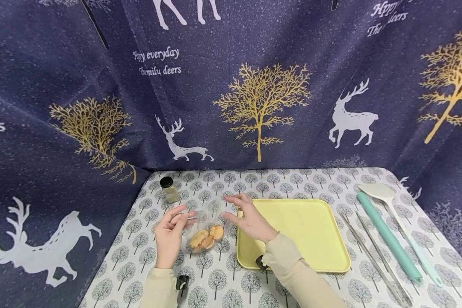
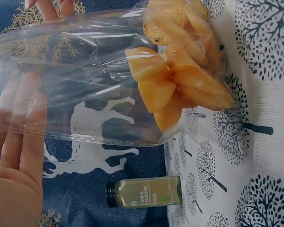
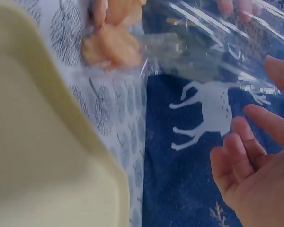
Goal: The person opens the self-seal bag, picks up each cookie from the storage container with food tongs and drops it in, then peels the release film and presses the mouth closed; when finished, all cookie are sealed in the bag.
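Note:
A clear plastic bag [image 2: 99, 71] stands between the two hands, with several orange-yellow snack pieces [image 1: 207, 238] gathered at its bottom. At its left side, my left hand [image 1: 171, 233] pinches the film between thumb and fingers. Those fingers [image 2: 31, 127] show through the film in the left wrist view. My right hand [image 1: 252, 218] is on the bag's other side, thumb and fingers spread apart. In the right wrist view, the right hand [image 3: 255, 165] has its palm exposed and grips nothing, its upper fingertips near the film's edge.
A cumin powder jar [image 1: 170, 189] with a black lid stands at the back left. Right of the bag lies a yellow tray [image 1: 304, 235], partly under the right forearm. Metal tongs [image 1: 377, 256], a green rod [image 1: 389, 237] and a white-headed spatula [image 1: 402, 222] lie at the far right.

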{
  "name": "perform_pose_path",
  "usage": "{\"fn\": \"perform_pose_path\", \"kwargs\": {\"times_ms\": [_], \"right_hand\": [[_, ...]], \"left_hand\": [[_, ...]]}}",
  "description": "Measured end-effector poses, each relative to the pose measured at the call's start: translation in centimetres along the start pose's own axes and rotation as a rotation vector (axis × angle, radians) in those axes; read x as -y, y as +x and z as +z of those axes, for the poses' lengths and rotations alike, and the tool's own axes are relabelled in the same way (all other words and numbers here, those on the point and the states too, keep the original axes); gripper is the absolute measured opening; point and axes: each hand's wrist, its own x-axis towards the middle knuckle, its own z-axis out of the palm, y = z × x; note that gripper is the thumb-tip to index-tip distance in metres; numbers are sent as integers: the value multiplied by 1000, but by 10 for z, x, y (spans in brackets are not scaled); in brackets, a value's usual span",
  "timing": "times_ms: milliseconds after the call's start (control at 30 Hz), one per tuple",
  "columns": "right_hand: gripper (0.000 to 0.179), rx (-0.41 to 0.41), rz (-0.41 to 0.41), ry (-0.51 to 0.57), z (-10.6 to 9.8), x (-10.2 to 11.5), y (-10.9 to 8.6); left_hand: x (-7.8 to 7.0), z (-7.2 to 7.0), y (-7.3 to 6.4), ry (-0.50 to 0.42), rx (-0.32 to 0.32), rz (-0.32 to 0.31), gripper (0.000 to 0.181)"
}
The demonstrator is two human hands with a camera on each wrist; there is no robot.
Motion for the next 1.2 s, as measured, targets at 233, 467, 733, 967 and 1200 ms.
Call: {"fn": "perform_pose_path", "kwargs": {"times_ms": [233, 467, 733, 967, 1200], "right_hand": [[19, -82, -41, 66, 10, -2, 12], [15, -123, 70, 297, 5, 0, 11], [16, -104, 52, 255, -8, 24, 4], [17, -36, -27, 322, -10, 21, 2], [22, 0, -53, 345, -12, 18, 0]], "left_hand": [[4, -6, 0, -22, 47, 19, 28], [19, -19, 3, -69, 53, -14, 30], [26, -24, 5, 0, 78, -40, 23], [23, -34, 13, -100, 159, 43, 20], [24, -42, 15, -157, 185, -2, 22]]}}
